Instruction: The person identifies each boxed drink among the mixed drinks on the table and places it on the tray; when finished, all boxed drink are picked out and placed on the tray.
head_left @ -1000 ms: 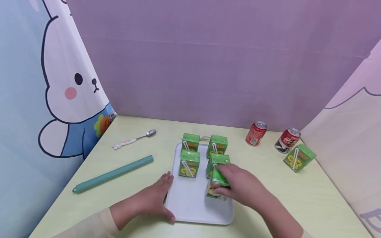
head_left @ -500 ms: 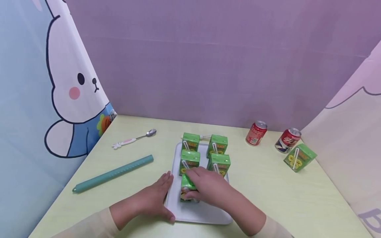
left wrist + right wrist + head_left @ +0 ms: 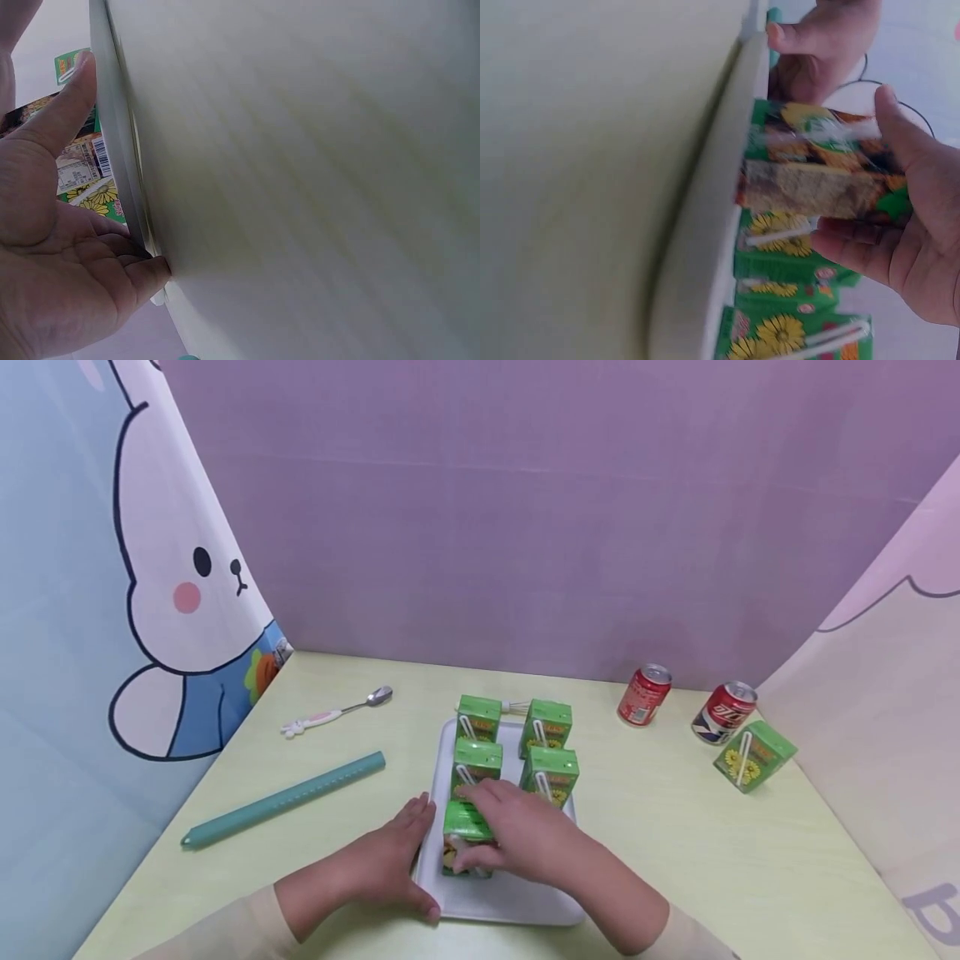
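Around a green juice box [image 3: 462,820] at the front left of the white tray [image 3: 517,902], my right hand [image 3: 521,835] has its thumb on the near side and its fingers on the far side. The right wrist view shows the box's printed side [image 3: 810,184] between thumb and fingers. My left hand [image 3: 386,864] rests against the tray's left edge, its fingers along the side and thumb at the front corner. Several more juice boxes stand upright in two columns on the tray, such as a back right box [image 3: 547,722] and a box [image 3: 553,772] before it.
A whisk [image 3: 516,707] lies behind the tray. A spoon [image 3: 337,714] and a teal rod [image 3: 285,800] lie to the left. Two red cans, one nearer [image 3: 645,695] and one farther right [image 3: 725,713], stand beside a tilted juice box [image 3: 755,757].
My right hand has carried the juice box from the tray's right side to its left, then shifted it slightly left and toward me. My left hand has stayed at the tray edge.
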The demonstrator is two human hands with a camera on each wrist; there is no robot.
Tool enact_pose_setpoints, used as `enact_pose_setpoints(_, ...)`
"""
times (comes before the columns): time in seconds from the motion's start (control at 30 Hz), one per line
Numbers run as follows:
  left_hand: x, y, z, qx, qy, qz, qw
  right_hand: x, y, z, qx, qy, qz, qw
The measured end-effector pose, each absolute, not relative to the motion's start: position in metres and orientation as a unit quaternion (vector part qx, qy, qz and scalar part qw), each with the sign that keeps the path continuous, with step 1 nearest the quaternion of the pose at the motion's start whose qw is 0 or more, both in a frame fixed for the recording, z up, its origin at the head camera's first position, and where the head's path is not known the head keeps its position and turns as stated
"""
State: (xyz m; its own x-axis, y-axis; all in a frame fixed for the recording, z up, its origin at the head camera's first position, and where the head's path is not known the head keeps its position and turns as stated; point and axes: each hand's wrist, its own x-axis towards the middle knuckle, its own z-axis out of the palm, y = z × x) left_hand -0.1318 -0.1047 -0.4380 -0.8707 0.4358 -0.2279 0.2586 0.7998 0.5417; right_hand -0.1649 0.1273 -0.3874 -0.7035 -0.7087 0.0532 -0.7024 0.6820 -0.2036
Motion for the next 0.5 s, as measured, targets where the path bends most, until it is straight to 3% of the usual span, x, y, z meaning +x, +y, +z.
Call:
enact_pose_setpoints(0.23,-0.13,-0.103,-0.439,0.178,0.933,0.261,0.171,-0.175,0.165,-0.361,-0.321,0.938,-0.128,-0.032)
enact_pose_setpoints(0.5,-0.13,-0.103,-0.438,0.176,0.934,0.259,0.173,-0.207,0.243,-0.34,-0.236,0.951,-0.165,-0.109)
